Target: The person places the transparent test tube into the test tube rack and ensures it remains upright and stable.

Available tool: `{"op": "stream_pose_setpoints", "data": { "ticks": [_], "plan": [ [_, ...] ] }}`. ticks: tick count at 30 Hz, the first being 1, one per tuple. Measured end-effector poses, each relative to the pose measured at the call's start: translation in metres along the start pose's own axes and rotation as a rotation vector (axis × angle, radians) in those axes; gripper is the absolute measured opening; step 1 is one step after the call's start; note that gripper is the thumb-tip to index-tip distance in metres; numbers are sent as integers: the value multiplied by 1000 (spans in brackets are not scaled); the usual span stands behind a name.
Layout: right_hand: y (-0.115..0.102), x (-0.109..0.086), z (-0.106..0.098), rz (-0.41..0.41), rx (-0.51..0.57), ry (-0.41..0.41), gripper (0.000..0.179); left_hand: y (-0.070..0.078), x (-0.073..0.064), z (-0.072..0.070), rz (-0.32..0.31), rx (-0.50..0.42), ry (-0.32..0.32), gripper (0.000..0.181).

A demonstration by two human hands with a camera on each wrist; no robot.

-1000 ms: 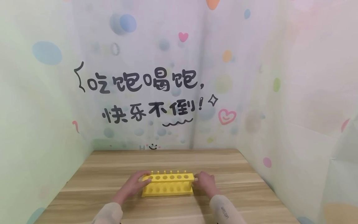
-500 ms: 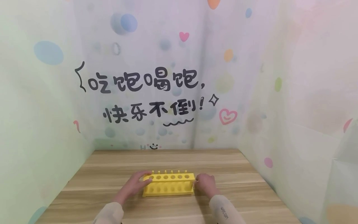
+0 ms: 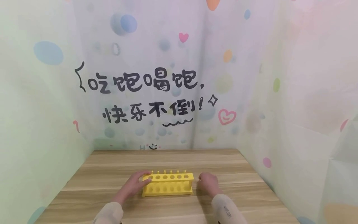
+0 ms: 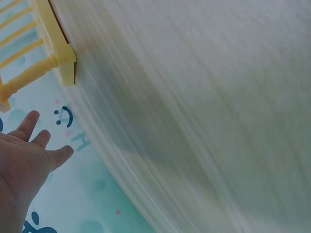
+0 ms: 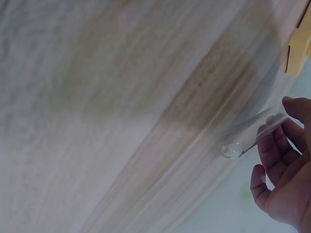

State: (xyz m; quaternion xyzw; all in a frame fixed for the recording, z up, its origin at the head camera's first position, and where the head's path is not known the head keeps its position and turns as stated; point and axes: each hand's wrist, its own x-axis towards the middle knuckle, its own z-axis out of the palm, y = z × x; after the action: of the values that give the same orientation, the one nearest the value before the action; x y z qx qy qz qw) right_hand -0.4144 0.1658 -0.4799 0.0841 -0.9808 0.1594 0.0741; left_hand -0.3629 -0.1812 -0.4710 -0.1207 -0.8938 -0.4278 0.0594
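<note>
A yellow test tube rack [image 3: 167, 193] stands upright on the table, with one row of round holes in its top and pegs along the back. At its left end my left hand [image 3: 136, 183] holds the top bar, thumb in front and fingers behind. In the left wrist view, several fingers [image 4: 60, 156] of that hand spread out beside the rack [image 4: 34, 73]. My right hand [image 3: 208, 183] is a short way off the rack's right end. The right wrist view shows it pinching a clear test tube [image 5: 248, 137] near one end, its rounded bottom pointing away from the hand.
The wood-grain table [image 3: 165, 160] runs back to a pale wall [image 3: 156, 46] printed with dark lettering, dots and hearts. Similar side walls [image 3: 293, 124] close it in on the left and right.
My right hand has shifted slightly right, away from the rack's right end, and its fingers have drawn in. The left hand and the rack stay in place.
</note>
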Motion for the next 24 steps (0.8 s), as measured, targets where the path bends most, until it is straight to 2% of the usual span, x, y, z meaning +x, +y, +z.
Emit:
{"op": "stream_pose_setpoints", "data": {
  "ticks": [6, 10, 15, 24],
  "plan": [
    [9, 7, -2, -29, 60, 89, 15, -2, 2, 0, -9, 3, -2, 41],
    [11, 11, -3, -27, 164, 133, 21, -1, 1, -1, -8, -1, -5, 41],
    [6, 12, -10, 14, 302, 194, 29, 2, 0, -1, -25, -10, -10, 42],
    [-5, 11, -23, 33, 459, 284, 30, 2, 1, 0, -45, -20, -18, 42]
  ]
}}
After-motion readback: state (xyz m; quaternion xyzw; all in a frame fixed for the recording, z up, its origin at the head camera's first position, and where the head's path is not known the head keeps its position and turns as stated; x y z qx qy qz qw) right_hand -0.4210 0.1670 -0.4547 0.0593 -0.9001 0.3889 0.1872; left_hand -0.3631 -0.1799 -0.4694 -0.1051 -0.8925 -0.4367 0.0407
